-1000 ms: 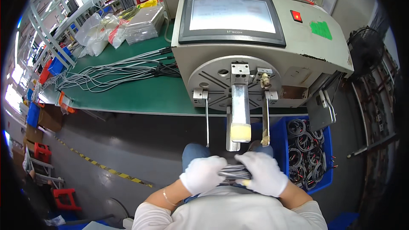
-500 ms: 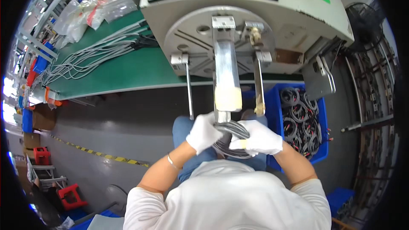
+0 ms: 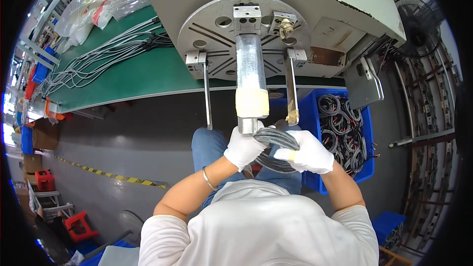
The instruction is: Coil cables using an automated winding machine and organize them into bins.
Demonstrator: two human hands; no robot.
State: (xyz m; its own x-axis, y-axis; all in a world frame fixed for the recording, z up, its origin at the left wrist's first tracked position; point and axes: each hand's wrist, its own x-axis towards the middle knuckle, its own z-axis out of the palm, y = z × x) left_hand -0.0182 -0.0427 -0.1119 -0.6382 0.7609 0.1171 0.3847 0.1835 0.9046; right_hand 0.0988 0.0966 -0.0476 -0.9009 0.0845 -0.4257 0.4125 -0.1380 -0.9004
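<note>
A coil of grey cable hangs between my gloved hands, just below the tip of the winding machine's metal spindle. My right hand grips the coil's right side, thumb across the strands. On its left side my left hand is closed around the coil, its fingers partly hidden behind the spindle end and the cable. Yellowish tape wraps the spindle near its end. Behind it stands a round slotted faceplate with a flat metal arm on the left and another arm on the right.
A blue bin of coiled cables stands on the floor at right. Long grey cables lie across the green bench, with plastic bags farther back. A metal bracket juts from the machine's right side. A black fan stands beyond.
Both hands have shifted slightly right relative to the spindle, carrying the coil with them. The coil now sits more to the spindle's right. The whole view has also shifted a little.
</note>
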